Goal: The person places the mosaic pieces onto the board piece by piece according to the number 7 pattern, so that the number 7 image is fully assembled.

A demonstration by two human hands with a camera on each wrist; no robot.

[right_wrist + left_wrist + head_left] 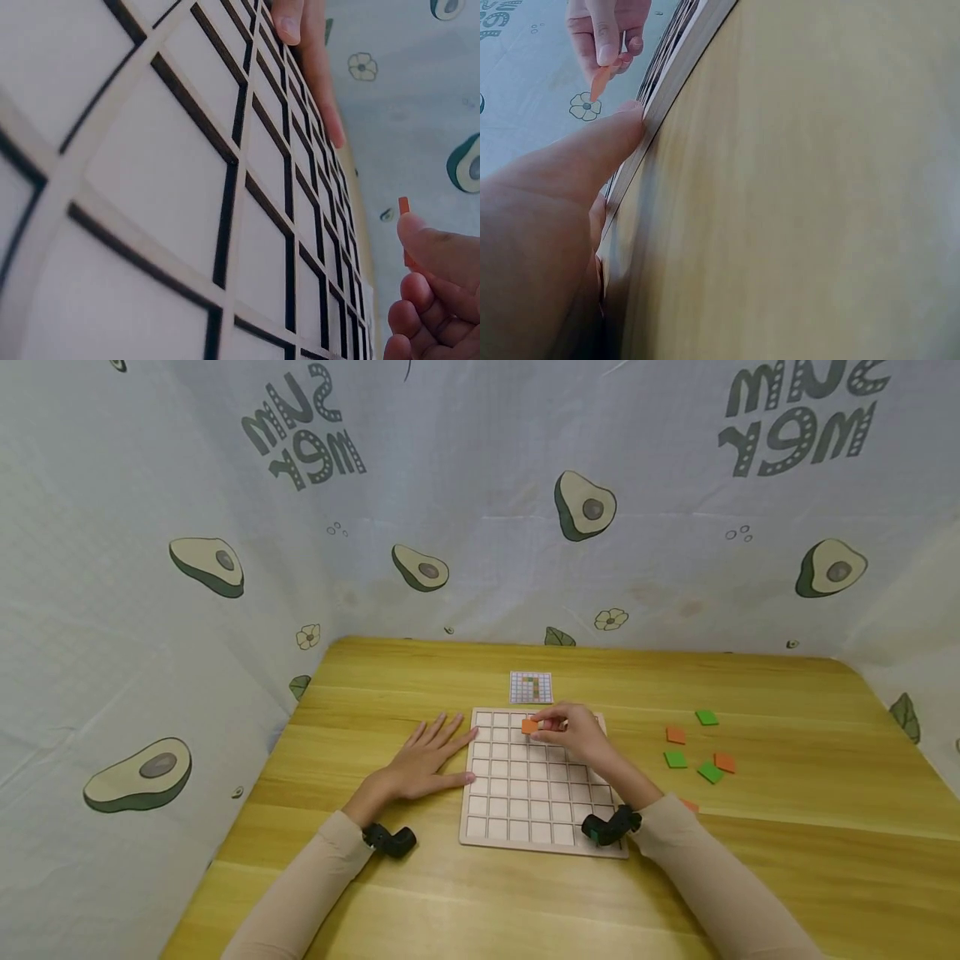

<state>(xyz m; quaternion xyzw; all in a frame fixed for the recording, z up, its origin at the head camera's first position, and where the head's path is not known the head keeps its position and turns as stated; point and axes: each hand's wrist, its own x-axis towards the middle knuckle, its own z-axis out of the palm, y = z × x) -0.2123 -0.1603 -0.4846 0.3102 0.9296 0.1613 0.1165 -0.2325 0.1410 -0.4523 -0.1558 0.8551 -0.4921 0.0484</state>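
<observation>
While my left hand (424, 766) lies spread on the wooden table (480, 906) at the left side of the grid board (517, 810), its thumb touches the board's side edge and the index fingertip reaches the same edge farther up. I hold nothing in that hand.

With my right hand (579, 732) I pinch an orange tile (529, 727) between thumb and fingers, my other fingers curled beneath. I have the tile above the far part of the board, clear of its surface, left of the middle of the far row as seen from my head. The board's cells show pale floors between raised wooden strips.

Just beyond the board's far edge lies a small pattern card (531, 687), printed with a grid and a few coloured squares. Off to the right of the board are loose tiles: three green tiles (707, 717) and three orange tiles (676, 736), one of the orange ones partly hidden by my right sleeve (720, 868). A black wrist camera (609, 827) on my right arm covers part of the board's near right corner from above. Behind the board, past the table, hangs a pale cloth (487, 485) with avocado prints.
</observation>
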